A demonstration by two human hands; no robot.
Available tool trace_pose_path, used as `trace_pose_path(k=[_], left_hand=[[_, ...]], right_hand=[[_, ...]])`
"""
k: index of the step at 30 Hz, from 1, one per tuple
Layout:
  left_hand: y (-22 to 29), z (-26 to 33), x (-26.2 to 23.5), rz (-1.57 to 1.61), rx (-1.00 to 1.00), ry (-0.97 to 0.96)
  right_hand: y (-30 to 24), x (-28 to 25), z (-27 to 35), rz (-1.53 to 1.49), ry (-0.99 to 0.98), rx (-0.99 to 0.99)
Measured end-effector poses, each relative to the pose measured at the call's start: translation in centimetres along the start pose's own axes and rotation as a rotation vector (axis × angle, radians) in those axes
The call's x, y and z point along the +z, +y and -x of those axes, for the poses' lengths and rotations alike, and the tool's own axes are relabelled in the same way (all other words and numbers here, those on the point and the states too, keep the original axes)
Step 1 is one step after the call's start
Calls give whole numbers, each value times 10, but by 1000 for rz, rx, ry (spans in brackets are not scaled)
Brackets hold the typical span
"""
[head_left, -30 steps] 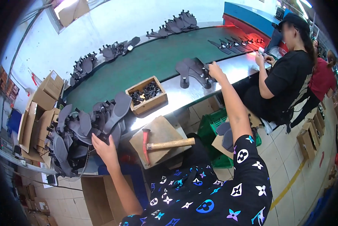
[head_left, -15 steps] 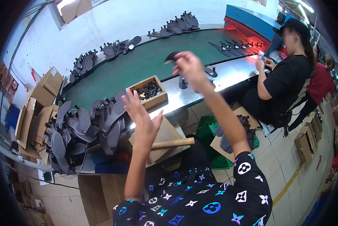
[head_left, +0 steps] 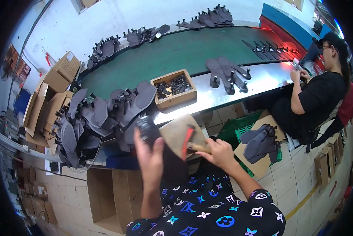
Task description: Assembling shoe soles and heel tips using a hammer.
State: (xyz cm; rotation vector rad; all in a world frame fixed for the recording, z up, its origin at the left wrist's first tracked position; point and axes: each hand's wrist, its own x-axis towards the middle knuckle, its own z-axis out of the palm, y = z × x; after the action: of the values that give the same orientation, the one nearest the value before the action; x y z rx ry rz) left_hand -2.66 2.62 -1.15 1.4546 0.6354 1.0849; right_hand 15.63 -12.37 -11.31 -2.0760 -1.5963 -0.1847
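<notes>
At the tan square work block (head_left: 176, 131), a worker's left hand (head_left: 151, 157) closes around what appears, through motion blur, to be a dark shoe sole with a heel (head_left: 147, 128), at the block's left edge, long axis roughly upright; the right hand (head_left: 219, 151), at the block's right edge, is clenched on the wooden-handled red-headed hammer (head_left: 189, 142), head pointing left toward the sole

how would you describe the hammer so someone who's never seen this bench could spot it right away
Start at the long green belt and its steel edge, then drop to the tan block just below the wooden box of small dark parts. The hammer lies across that block, its wooden handle in the right hand. Its red head is the only red among grey soles.
</notes>
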Motion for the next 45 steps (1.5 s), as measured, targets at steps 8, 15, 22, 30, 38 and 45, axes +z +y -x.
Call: trace_pose_path(k=[8,15,22,30,38,45], left_hand=[[-86,-39,19,-1089,185,-147],[-122,-210,61,-1048,452,-256],[-167,-264,57,-1039,325,-511],[-85,-207,52,-381,21,-367],[42,-54,49,-348,474,-477],[14,-48,19,-409,527,-462]], right_hand=[[35,-10,99,-338,316,341],[26,-16,114,-1368,319,1024],[28,-24,86,-1150,296,947],[21,-52,13,-1091,273,505],[-24,-97,-79,-1168,198,272],[-39,-82,-84,-1355,-87,339]])
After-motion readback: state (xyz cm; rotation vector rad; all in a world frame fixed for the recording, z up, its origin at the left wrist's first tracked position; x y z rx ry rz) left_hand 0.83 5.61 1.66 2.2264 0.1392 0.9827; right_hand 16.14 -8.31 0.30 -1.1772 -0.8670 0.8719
